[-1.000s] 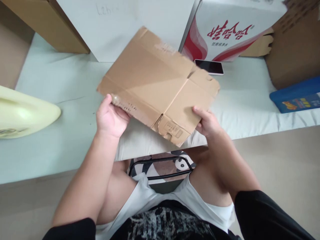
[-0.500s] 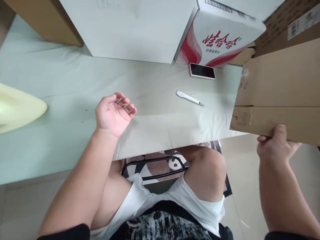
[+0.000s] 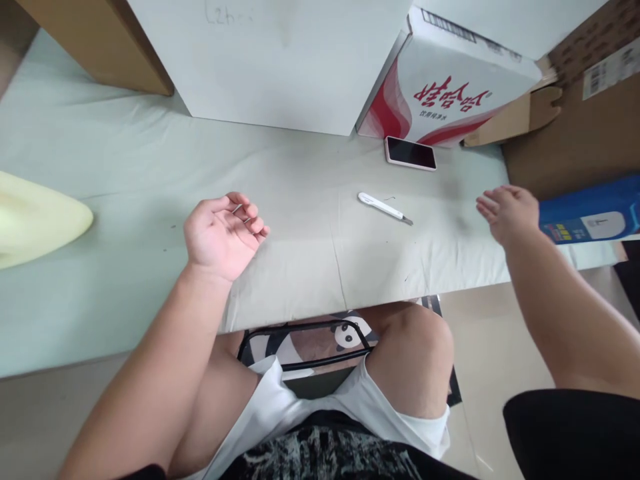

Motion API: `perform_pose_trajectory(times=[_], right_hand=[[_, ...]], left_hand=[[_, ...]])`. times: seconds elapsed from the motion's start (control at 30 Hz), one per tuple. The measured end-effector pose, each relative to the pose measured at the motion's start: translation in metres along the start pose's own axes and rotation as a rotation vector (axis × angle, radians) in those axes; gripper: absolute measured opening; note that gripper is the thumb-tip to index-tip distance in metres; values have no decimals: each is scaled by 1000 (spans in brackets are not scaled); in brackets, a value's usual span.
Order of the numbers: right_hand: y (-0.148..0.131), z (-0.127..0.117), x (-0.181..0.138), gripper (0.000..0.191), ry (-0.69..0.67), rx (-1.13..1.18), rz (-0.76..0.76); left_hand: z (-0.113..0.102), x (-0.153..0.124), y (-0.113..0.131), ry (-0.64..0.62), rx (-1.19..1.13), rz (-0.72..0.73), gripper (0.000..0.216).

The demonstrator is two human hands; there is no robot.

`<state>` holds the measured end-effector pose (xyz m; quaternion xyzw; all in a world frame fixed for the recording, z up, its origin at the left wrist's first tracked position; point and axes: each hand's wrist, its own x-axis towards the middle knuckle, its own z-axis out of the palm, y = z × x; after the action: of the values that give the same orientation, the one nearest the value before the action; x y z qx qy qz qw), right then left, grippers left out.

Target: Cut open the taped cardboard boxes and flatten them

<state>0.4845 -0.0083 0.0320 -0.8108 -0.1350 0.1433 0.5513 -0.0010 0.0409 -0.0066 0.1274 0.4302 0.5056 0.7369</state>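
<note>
My left hand rests palm up on the pale green cloth, fingers loosely curled and apart, with nothing in it. Over the right part of the table, my right hand is empty, its fingers stretched out to the left. A blue plastic pack lies just beyond its wrist. Between the hands is a white craft knife with its blade pointing right. Behind it a phone with a dark screen lies face up.
A plain white box and a white-and-red carton stand at the back. Brown cardboard boxes fill the right rear corner, and another brown box is at the back left. A pale yellow object sits at the left edge.
My right hand has let go of the flat brown cardboard, which is out of view now, and has moved up and left over the table. The blue pack has come into sight.
</note>
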Motion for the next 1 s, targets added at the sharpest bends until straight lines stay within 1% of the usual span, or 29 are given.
perform_pose_trajectory(times=[0.1, 0.17, 0.27, 0.33, 0.43, 0.53, 0.57, 0.63, 0.67, 0.73, 0.87, 0.93, 1.0], right_hand=[[21, -5, -29, 18, -105, -96, 38], [24, -4, -46, 14, -185, -163, 38], [12, 11, -71, 12, -333, -255, -34], [-1, 32, -93, 12, -451, -289, -116], [-22, 79, -140, 11, -670, -332, -318], [-43, 134, -203, 15, -959, -436, -753], [-50, 154, -225, 17, -1020, -437, -871], [-65, 192, -267, 25, -1125, -449, -1056], [-72, 212, -286, 28, -1164, -456, -1120], [-88, 250, -318, 31, -1184, -483, -1212], [-122, 320, -365, 33, -1124, -572, -1368], [-138, 348, -381, 38, -1083, -661, -1442], [-153, 371, -393, 43, -1050, -759, -1465]], left_hand=[[2, -6, 4, 34, -31, 1, 10], [1, -8, 5, 41, -51, -13, 13], [-1, -10, 4, -16, -62, -9, 15], [-3, -10, 3, -52, -66, 31, 13], [-6, -9, 3, -82, -65, 109, 13], [-9, -11, 7, -108, -70, 150, 13], [-10, -12, 9, -116, -79, 156, 13], [-13, -15, 14, -133, -100, 173, 13], [-15, -16, 17, -139, -107, 184, 13], [-19, -18, 23, -147, -118, 197, 15], [-28, -19, 30, -178, -150, 201, 16], [-31, -18, 31, -191, -155, 210, 16], [-32, -18, 31, -208, -150, 209, 17]])
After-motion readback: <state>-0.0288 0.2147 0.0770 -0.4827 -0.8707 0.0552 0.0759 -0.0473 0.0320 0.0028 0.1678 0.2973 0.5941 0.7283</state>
